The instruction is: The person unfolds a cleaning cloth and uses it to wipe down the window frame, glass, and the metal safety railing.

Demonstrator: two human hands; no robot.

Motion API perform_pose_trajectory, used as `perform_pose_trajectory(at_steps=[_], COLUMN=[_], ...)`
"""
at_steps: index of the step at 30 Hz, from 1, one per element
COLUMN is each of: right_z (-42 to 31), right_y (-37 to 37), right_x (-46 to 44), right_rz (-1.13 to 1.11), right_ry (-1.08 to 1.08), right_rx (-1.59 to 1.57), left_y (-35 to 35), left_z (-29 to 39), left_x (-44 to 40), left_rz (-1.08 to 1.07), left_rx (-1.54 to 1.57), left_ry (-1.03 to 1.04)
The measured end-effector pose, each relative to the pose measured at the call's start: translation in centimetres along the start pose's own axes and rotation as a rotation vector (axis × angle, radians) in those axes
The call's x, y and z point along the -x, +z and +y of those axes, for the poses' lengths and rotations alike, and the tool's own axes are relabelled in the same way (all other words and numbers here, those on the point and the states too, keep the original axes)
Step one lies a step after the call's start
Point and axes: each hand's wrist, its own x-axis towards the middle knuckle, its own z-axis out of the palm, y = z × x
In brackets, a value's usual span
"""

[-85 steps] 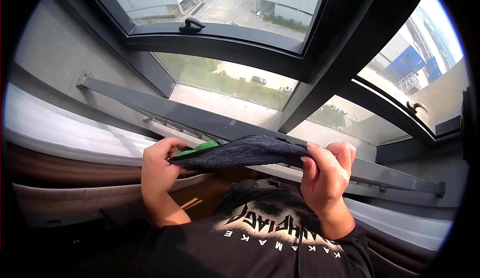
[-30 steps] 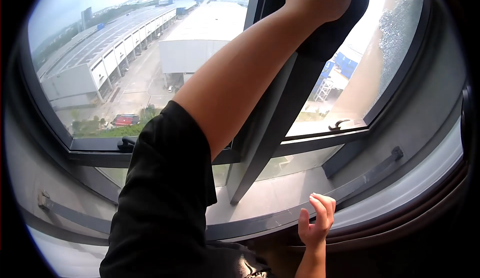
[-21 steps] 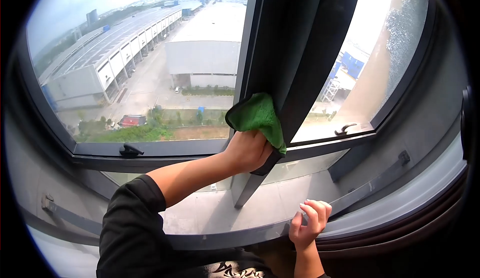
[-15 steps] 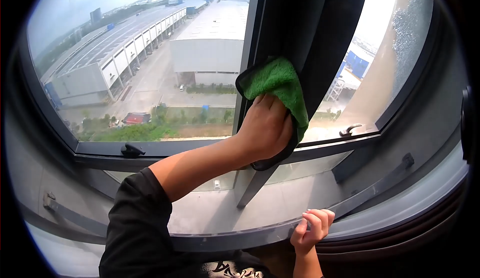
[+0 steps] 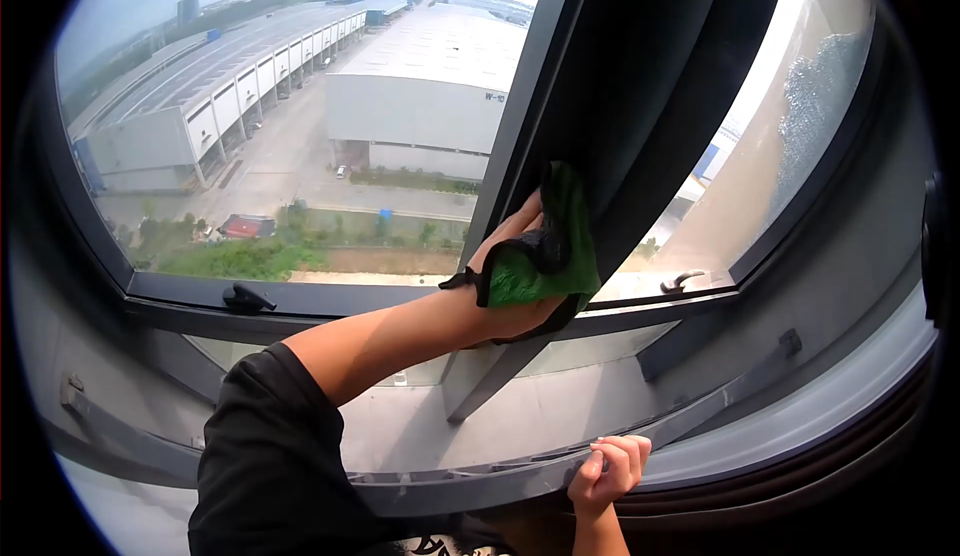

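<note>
Cloth (image 5: 515, 281), green and dark, lies draped over my left hand (image 5: 514, 231) at the dark post (image 5: 655, 121) between the left pane (image 5: 270, 166) and the right pane (image 5: 755, 201). Some fingers stretch up along its left side; the rest are covered, so I cannot tell how firmly they close on it. I judge it light, soft and floppy, nothing that would break, with a pile that should drag a little rather than slip. A thick fold in the middle ought to be the best hold; taken by one corner, it would likely sag. My right hand (image 5: 612, 468), at the near right, is curled beside the rail (image 5: 450, 493); whether it touches or grips the rail, I cannot tell. Nothing here serves as a container. One handle (image 5: 248, 298) sits below the left pane, a second handle (image 5: 683, 282) below the right, with the pale ledge (image 5: 540, 401) lower down, beyond the rail.
</note>
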Motion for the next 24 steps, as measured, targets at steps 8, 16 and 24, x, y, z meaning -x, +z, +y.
perform_pose_trajectory(at_steps=[8, 16, 24], right_z=[0.4, 0.4, 0.4], right_y=[0.1, 0.2, 0.0], right_x=[0.4, 0.6, 0.3], right_rz=[0.013, 0.029, 0.006], right_ry=[0.005, -0.002, -0.051], right_rx=[-0.014, -0.014, -0.026], left_y=[0.7, 1.3, 6.0], left_z=[0.9, -1.0, -1.8], left_x=[-3.3, -4.2, 4.6], left_rz=[0.214, 0.138, 0.037], left_rx=[0.134, 0.126, 1.633], left_ry=[-0.103, 0.021, -0.751])
